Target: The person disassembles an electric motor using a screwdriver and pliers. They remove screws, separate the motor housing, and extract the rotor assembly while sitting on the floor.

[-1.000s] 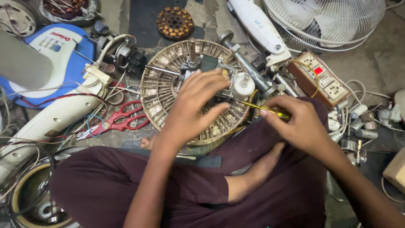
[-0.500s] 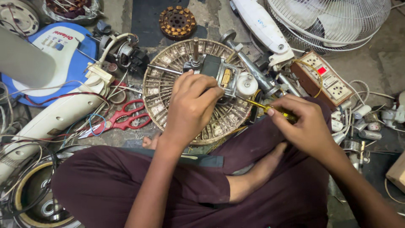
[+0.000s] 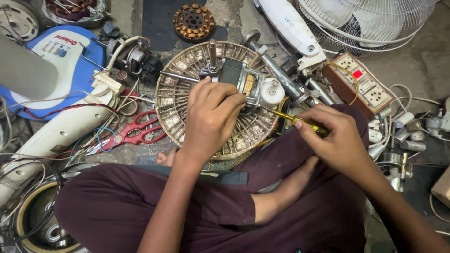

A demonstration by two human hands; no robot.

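Both hands forward over crossed legs, seen from above.
Left hand (image 3: pixel 211 117) palm down, fingers curled and pressed together, forearm running straight up from the lower middle of the view. Right hand (image 3: pixel 335 138) closed in a grip, thumb on top, knuckles turned leftward, wrist bent inward, forearm coming in from the lower right corner. Bare foot tucked under the right wrist.

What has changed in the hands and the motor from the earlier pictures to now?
The left hand slid off the fan motor toward the person, uncovering it. The right hand keeps the same grip on the yellow screwdriver. The red scissors lie unmoved.
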